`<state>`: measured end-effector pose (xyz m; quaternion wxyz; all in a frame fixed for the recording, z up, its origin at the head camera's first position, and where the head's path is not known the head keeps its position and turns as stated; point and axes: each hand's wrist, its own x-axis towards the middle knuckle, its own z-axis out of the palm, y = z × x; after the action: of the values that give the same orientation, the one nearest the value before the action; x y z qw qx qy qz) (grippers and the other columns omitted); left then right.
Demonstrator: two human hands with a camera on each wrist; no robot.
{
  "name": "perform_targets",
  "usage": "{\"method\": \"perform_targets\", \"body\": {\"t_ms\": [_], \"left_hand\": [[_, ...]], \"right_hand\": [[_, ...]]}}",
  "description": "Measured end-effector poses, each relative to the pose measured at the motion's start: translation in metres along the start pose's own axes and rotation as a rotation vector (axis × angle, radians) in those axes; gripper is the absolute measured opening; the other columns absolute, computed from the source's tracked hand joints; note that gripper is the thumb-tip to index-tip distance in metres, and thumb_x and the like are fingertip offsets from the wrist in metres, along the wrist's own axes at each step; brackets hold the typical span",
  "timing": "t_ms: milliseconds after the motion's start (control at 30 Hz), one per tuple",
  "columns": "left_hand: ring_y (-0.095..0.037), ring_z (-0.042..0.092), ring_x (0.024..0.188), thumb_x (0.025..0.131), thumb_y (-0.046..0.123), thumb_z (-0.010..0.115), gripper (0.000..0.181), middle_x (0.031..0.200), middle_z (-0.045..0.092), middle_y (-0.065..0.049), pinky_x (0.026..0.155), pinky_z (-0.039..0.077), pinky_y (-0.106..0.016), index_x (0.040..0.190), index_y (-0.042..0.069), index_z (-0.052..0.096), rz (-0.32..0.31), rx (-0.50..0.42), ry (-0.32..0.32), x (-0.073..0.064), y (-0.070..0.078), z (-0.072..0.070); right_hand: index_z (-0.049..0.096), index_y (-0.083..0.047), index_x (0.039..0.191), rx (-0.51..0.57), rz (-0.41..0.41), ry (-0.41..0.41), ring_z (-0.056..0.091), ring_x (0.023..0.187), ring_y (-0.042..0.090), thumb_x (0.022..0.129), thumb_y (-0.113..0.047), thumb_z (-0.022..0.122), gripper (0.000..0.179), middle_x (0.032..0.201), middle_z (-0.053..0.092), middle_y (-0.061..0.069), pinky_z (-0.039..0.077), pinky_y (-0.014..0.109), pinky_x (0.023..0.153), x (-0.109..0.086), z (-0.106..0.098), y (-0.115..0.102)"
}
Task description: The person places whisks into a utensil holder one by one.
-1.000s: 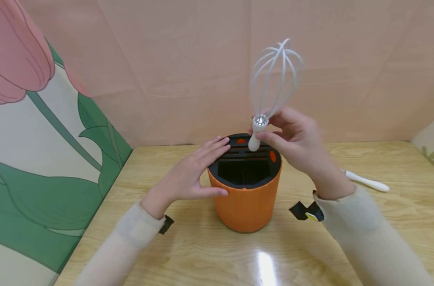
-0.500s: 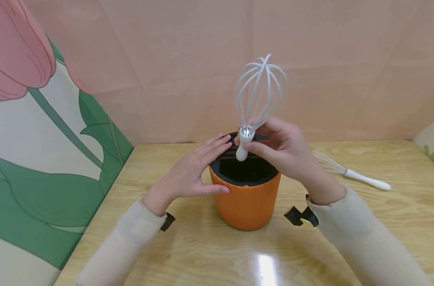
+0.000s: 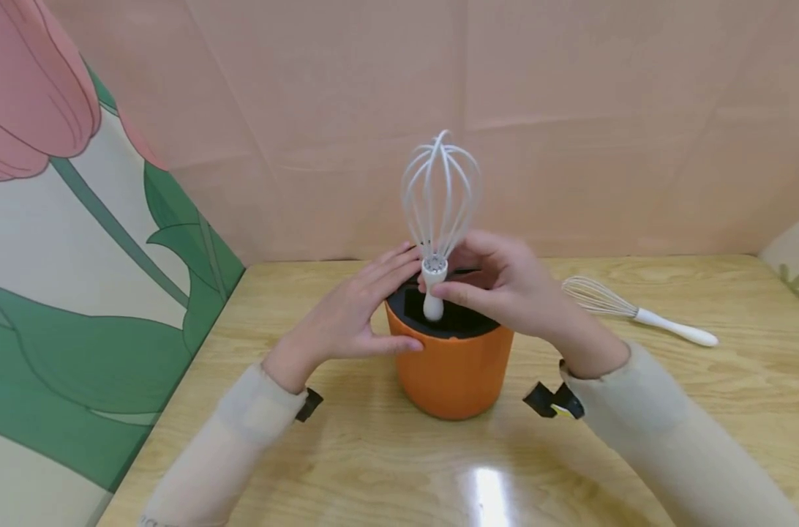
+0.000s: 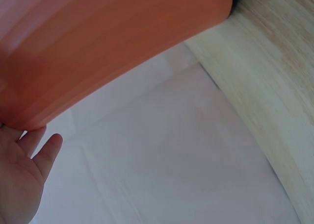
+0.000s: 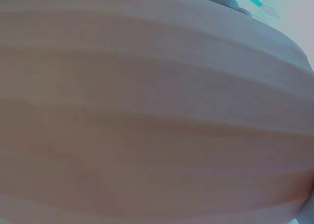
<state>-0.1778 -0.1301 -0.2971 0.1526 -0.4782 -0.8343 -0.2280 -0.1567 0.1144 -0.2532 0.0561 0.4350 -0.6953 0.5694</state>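
right hand (image 3: 505, 282) pinches a whisk (image 3: 434, 265) handle-down.

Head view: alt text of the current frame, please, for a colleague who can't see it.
A person's right hand pinches a white balloon whisk, handle down, over a round, black-topped orange container. The left hand rests on its top left edge. A thin-wired, white-handled whisk lies to the right on the pale wood-grain table.
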Motion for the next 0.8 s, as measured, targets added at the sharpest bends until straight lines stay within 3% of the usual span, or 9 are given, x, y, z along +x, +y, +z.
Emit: {"method": "perform_targets", "body": {"t_ms": [200,433,667,733,800], "left_hand": [[-0.025,0.030,0.150,0.085,0.080,0.044,0.098,0.159,0.039,-0.007,0.126,0.022,-0.040,0.152,0.008,0.039,-0.002,0.024,0.009,-0.0017,0.0011,-0.0009],[-0.022,0.026,0.152,0.086,0.077,0.046,0.095,0.161,0.035,-0.005,0.126,0.022,-0.040,0.156,0.013,0.033,0.031,0.028,0.019,0.0009,0.0008,-0.0004],[-0.026,0.031,0.150,0.080,0.057,0.076,0.098,0.162,0.034,-0.007,0.124,0.027,-0.040,0.155,0.009,0.035,0.039,0.039,0.021,0.0018,-0.0008,0.0003],[-0.026,0.030,0.151,0.079,0.056,0.078,0.100,0.162,0.033,-0.006,0.124,0.027,-0.041,0.155,0.009,0.033,0.035,0.031,0.017,0.0013,-0.0011,0.0005],[-0.026,0.029,0.151,0.082,0.064,0.071,0.099,0.161,0.034,-0.008,0.123,0.028,-0.042,0.155,0.009,0.033,0.034,0.030,0.021,0.0008,-0.0013,0.0007]], "right_hand": [[0.060,0.007,0.121,-0.028,0.061,-0.085,0.073,0.088,0.016,0.088,0.002,0.071,0.036,0.099,0.072,0.020,0.061,0.029,0.081,0.0020,0.0021,0.0011],[0.062,0.001,0.117,-0.084,0.112,-0.194,0.072,0.085,0.013,0.086,-0.001,0.074,0.032,0.093,0.073,0.009,0.062,0.030,0.079,0.0031,0.0005,0.0013],[0.062,-0.003,0.107,-0.159,0.113,-0.280,0.073,0.086,0.012,0.086,-0.003,0.075,0.025,0.093,0.071,0.003,0.061,0.029,0.080,0.0038,-0.0002,0.0020],[0.062,-0.004,0.109,-0.168,0.118,-0.295,0.073,0.087,0.012,0.087,-0.003,0.075,0.026,0.094,0.071,0.002,0.061,0.028,0.080,0.0042,0.0001,0.0021],[0.063,-0.004,0.110,-0.187,0.120,-0.312,0.072,0.087,0.011,0.087,-0.004,0.074,0.025,0.094,0.072,0.001,0.061,0.027,0.080,0.0048,0.0005,0.0024]]}}
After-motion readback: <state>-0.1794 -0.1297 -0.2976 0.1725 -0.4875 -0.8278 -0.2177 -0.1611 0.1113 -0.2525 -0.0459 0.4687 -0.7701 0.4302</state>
